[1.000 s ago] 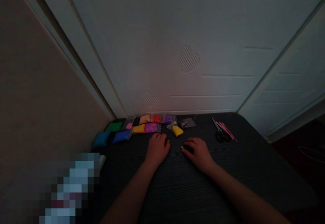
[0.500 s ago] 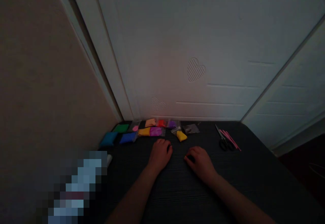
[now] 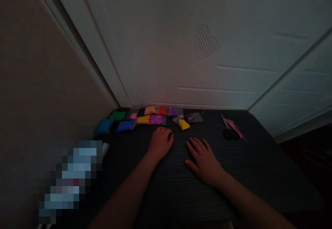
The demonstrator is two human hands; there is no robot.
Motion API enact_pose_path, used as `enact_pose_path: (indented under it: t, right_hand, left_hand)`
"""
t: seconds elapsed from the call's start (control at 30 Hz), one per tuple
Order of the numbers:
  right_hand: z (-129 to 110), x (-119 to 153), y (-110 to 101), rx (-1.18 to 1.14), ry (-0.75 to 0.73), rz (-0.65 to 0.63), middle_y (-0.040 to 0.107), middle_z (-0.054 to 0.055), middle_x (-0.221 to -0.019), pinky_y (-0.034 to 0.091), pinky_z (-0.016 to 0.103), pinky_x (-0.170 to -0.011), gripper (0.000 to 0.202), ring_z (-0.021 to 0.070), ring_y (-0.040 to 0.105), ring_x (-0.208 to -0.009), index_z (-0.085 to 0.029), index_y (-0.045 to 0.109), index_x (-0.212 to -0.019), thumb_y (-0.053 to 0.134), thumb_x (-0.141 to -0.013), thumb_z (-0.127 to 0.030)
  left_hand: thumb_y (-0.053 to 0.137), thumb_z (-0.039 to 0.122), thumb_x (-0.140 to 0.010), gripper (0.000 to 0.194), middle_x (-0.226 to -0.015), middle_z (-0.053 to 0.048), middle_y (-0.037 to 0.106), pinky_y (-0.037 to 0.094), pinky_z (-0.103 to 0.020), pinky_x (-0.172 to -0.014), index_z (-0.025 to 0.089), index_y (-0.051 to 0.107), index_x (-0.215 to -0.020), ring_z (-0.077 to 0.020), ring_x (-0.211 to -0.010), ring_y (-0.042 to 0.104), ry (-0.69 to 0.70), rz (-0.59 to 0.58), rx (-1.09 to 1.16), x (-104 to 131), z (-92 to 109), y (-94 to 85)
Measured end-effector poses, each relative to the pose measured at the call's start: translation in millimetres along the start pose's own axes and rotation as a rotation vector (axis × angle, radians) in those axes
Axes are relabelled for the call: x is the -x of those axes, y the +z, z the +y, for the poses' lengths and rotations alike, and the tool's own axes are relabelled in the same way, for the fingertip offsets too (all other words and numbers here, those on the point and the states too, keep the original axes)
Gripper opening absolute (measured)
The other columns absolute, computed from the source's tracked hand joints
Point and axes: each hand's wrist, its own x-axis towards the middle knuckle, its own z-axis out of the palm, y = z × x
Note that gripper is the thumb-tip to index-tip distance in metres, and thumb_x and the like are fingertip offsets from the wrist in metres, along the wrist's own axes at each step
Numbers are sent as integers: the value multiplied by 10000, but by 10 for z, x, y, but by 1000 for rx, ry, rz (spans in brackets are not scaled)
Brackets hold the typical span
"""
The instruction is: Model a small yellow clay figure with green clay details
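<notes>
My left hand [image 3: 160, 142] rests on the dark tabletop, palm down. Its fingers bend loosely and the thumb stands a little off; nothing shows in it. To its right, my right hand [image 3: 204, 161] lies with fingers spread on the table, holding nothing. Just beyond the hands is a yellow clay packet [image 3: 184, 125]. A magenta packet [image 3: 156, 119] and an orange-yellow packet [image 3: 143, 119] lie past my left hand. Scissors [image 3: 226, 128] with dark handles and several pink sticks [image 3: 235, 129] lie beyond my right hand, to the right.
Blue [image 3: 125, 125], teal [image 3: 104, 127], green [image 3: 118, 115], peach [image 3: 150, 110], red [image 3: 163, 110] and purple [image 3: 174, 112] packets line the table's back left. A clear bag [image 3: 196, 117] lies near them. A pale panel [image 3: 155, 49] stands behind the table [image 3: 176, 194]. A pixelated object sits at left.
My right hand has gone from curled, with thumb near fingertips, to spread flat. My left hand stays much the same. The view has tilted, so the table sits higher in it.
</notes>
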Motion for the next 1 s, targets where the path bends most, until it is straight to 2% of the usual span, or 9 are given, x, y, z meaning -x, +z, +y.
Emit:
enact_pose_path:
  t: [0.1,0.27,0.4,0.57,0.7,0.87,1.0]
  right_hand:
    - [-36,21,-10,33,-27,-53,272,83,-1401,102,497,-1018,559,269,187,-1284,-248,332,-1305,285,-833,-544]
    - [-10,11,-26,85,77,-21,266,98,-1401,116,515,-1005,542,283,189,-1282,-248,350,-1297,267,-842,-531]
    - [-27,16,-14,93,13,-37,271,78,-1401,116,513,-1007,508,275,190,-1284,-305,372,-1275,267,-837,-540]
    - [-46,14,13,116,72,-16,310,109,-1380,141,499,-1010,573,271,213,-1275,-216,330,-1310,260,-838,-534]
    - [-39,16,-1,107,9,-30,301,66,-1389,143,515,-1001,495,271,223,-1272,-316,386,-1264,276,-835,-537]
    - [-31,15,-2,103,82,-8,327,101,-1372,152,493,-1009,560,270,241,-1263,-233,334,-1307,281,-835,-529]
    - [-22,13,4,94,38,-7,317,66,-1380,145,509,-1003,509,274,243,-1262,-303,378,-1271,299,-827,-537]
  left_hand:
    - [426,252,-803,176,-864,-57,584,369,-329,-785,182,578,-857,-204,-900,482,1,-4,3,-7,1,3]
    - [426,260,-803,177,-879,-57,588,376,-342,-790,185,577,-857,-208,-903,484,6,-13,10,-4,4,-3]
    - [421,264,-805,175,-877,-55,589,378,-345,-793,189,572,-853,-209,-908,485,12,-9,14,4,4,-9]
    - [436,249,-795,158,-869,-54,590,383,-343,-787,188,575,-840,-206,-897,491,20,9,23,4,9,-19]
    - [443,249,-789,155,-837,-53,588,385,-344,-777,186,578,-834,-204,-874,496,25,14,33,-4,-2,-9]
    - [440,254,-792,162,-837,-51,590,385,-338,-781,187,581,-835,-199,-874,497,24,18,39,-4,-13,4]
    - [450,254,-787,158,-838,-47,594,388,-335,-778,188,583,-840,-198,-876,500,22,18,40,-2,-11,-3]
